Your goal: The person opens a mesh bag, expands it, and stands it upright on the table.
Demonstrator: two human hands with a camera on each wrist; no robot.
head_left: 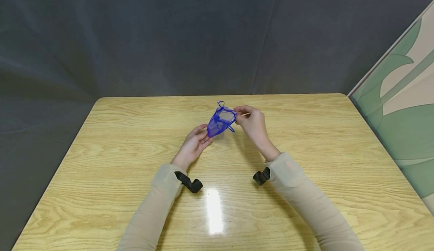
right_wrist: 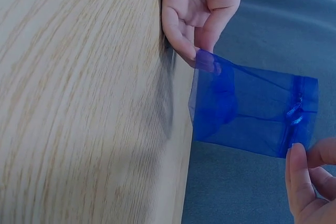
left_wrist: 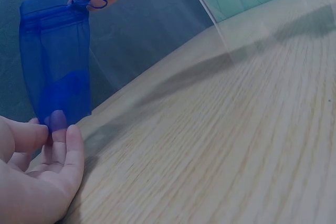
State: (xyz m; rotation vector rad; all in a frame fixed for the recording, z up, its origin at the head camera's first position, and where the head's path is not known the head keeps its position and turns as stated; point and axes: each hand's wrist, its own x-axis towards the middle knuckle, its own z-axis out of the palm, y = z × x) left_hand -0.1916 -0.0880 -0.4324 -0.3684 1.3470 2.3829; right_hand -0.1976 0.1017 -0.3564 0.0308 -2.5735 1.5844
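A small sheer blue drawstring pouch (head_left: 216,126) is stretched between both hands above the table, its mouth spread open. My left hand (head_left: 193,145) pinches the bottom end of the pouch between thumb and fingers; one fingertip shows through the mesh in the left wrist view. At the mouth, my right hand (head_left: 254,127) pinches the rim beside the drawstring. Loops of blue cord stick out from two sides of the mouth. In the right wrist view, a darker blue patch (right_wrist: 224,100) shows in the lower part of the pouch (right_wrist: 257,114).
The light wood-grain table (head_left: 129,138) spreads under both arms, with a bright reflection near its front. A dark grey curtain (head_left: 183,40) hangs behind the far edge. On the right stands a panel (head_left: 400,111) with green leaf shapes.
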